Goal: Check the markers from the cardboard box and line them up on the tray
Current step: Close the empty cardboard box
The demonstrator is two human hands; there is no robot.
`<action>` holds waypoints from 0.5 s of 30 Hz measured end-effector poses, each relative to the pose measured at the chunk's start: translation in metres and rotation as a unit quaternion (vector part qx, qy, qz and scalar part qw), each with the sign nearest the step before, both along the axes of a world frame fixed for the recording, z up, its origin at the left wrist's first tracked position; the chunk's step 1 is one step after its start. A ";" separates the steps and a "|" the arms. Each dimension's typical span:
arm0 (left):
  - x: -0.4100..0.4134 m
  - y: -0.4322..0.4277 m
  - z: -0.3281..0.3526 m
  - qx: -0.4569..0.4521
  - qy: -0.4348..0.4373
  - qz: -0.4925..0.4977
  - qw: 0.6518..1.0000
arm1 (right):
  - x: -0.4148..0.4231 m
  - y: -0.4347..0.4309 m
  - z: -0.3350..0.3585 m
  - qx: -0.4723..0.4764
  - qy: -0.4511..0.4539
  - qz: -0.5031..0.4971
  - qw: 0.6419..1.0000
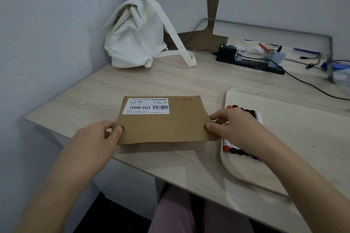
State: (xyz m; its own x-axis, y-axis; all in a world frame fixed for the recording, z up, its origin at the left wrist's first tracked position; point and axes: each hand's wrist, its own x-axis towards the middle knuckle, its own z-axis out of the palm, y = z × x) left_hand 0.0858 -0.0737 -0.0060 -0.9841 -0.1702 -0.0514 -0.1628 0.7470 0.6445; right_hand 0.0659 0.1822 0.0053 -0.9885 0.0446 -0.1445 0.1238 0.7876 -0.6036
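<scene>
A flat brown cardboard box [162, 121] with a white printed label lies closed on the desk in front of me. My left hand [100, 136] grips its near left corner, thumb on top. My right hand [234, 126] grips its near right corner, thumb and fingers pinching the edge. To the right sits a cream tray [303, 134]. A row of markers [238, 150] with black caps and one red cap lies side by side on the tray's left part, mostly hidden behind my right hand and wrist.
A white canvas backpack [138, 34] leans against the wall at the back left. A black power strip [251, 62] with plugs and cables runs along the back right, behind a clear glass panel [329, 53]. My knees show under the desk's near edge.
</scene>
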 end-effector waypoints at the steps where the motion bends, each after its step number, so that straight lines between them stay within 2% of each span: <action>1: 0.001 -0.002 0.000 0.002 -0.007 -0.004 1.000 | 0.000 0.000 -0.001 0.006 -0.003 0.001 1.000; 9: -0.004 -0.004 -0.001 -0.028 -0.035 -0.024 0.999 | -0.005 -0.002 -0.011 0.034 -0.027 0.012 0.999; 12: -0.001 -0.003 -0.004 -0.041 -0.039 -0.034 0.998 | -0.005 -0.001 -0.018 0.021 -0.036 0.018 0.999; 15: 0.004 -0.003 -0.001 -0.012 -0.024 -0.022 0.999 | -0.004 0.004 -0.016 -0.009 -0.038 0.018 0.999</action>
